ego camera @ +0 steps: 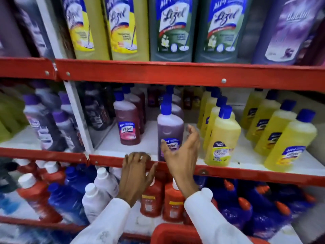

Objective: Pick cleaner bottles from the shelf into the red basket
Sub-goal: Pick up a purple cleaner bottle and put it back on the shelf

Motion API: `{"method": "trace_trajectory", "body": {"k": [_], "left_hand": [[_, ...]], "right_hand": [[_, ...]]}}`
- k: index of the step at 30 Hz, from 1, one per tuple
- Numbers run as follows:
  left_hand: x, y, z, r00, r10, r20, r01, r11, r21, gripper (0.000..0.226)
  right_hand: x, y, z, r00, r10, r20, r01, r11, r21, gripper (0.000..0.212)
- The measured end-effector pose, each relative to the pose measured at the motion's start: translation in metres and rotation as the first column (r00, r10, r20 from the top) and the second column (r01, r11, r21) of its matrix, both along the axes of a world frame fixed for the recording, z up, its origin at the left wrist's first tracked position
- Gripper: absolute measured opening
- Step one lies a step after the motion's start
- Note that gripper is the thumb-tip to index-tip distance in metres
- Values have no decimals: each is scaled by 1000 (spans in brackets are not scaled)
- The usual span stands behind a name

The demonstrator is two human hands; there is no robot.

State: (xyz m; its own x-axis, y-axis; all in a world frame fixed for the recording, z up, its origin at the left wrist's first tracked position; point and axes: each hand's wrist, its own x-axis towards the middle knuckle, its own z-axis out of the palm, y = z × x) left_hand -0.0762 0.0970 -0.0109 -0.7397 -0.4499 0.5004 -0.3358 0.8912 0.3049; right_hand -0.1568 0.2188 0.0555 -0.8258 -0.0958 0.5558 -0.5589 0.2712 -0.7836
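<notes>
Red basket (168,233) at bottom center, can't see inside it. My left hand (135,175) rests on the red shelf edge (228,170), fingers spread; right hand (182,152), fingers apart, reaches around the purple Lizol bottle (169,127) mid-frame, not gripped yet, so picking remains.

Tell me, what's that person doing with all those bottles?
A person is shopping for cleaner at a shop shelf. Their right hand is open and curling around a purple bottle with a blue cap at the front of the middle shelf, not yet gripping it. Their left hand rests on the red shelf edge. The rim of a red basket waits below, close to them.
</notes>
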Motion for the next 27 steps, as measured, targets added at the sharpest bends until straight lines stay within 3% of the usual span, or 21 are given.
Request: {"method": "trace_trajectory", "body": {"k": [4,13,16,18,20,21,23,25,27], "left_hand": [[-3,-9,-13,998,-33,46,35,999,-26,29],[-5,-17,-25,997,-70,-33,70,997,-18,25],[-4,-18,-26,995,-81,-60,81,997,-4,25],[-4,-18,-25,994,-79,-69,79,997,-7,24],[-4,-16,-23,995,-78,-62,79,997,0,24],[-2,-16,-22,996,-77,-53,78,997,3,24],[-1,-15,-19,996,-83,-41,84,997,3,27],[-1,-13,-16,994,-98,-57,99,995,6,31],[-1,-12,-15,991,-106,-82,108,994,16,34]], "right_hand": [[-9,-37,-1,992,-64,105,68,997,-32,103],[-22,-37,7,990,-4,141,39,969,-246,92],[-15,-18,23,994,85,62,-55,918,-392,94],[-13,-3,37,971,240,19,-202,854,-480,91],[-14,12,49,862,507,-3,-395,668,-630,76],[-13,18,54,752,659,-12,-465,518,-718,69],[-11,28,64,429,902,-58,-499,183,-847,73],[-6,36,73,125,984,-129,-487,-53,-872,80],[-1,40,80,-60,982,-179,-498,-185,-847,76]]}}
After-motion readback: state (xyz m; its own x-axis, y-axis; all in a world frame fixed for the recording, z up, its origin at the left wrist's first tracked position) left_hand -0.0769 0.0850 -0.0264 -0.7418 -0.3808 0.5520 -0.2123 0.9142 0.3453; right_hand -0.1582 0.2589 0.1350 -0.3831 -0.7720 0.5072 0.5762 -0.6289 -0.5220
